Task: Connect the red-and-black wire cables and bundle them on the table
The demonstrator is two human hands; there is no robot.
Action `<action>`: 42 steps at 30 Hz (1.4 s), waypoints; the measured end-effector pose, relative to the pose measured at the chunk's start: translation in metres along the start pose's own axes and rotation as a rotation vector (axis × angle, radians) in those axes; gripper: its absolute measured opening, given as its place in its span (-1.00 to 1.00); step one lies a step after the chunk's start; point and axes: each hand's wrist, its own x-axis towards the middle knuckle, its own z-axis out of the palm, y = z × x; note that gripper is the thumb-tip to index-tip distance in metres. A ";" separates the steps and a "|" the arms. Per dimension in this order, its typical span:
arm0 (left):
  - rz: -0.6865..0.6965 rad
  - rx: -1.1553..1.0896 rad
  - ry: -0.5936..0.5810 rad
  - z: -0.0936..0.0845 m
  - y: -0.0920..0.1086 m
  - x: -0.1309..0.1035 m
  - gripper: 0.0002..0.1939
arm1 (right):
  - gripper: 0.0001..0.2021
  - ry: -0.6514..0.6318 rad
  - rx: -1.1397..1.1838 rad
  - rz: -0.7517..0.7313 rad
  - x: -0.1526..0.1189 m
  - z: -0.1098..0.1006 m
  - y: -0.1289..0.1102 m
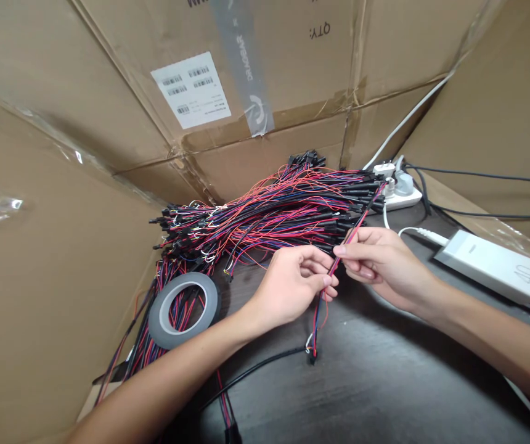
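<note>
Between both hands runs a wire harness [317, 324] of red, black and blue wires. My left hand [293, 283] pinches it near its middle. Higher up, my right hand [376, 265] grips the same harness between thumb and fingers. Its upper end slants toward the power strip; below, the wires hang to a small black connector [312, 356] with a white wire loop. A black cable [260, 368] reaches that connector from the left. Behind my hands lies a large pile of similar harnesses [265, 216]. A roll of grey tape [156, 320] stands left of my left forearm.
A white power strip [406, 198] with plugs sits at the back right, and a white power adapter [496, 265] lies right of my right hand. Cardboard walls [293, 68] enclose the dark table [385, 382]. More wires [142, 345] lie under the tape roll.
</note>
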 end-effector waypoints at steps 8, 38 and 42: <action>0.087 0.071 -0.007 -0.005 -0.005 0.004 -0.95 | -0.68 -0.011 0.025 0.023 0.000 0.000 -0.007; 0.088 0.233 -0.042 -0.009 -0.011 0.006 -0.96 | -0.65 0.052 -0.017 -0.050 0.007 -0.007 -0.009; 0.051 0.286 -0.027 -0.009 -0.007 0.004 -0.89 | -0.65 0.064 -0.005 -0.050 0.006 -0.007 -0.012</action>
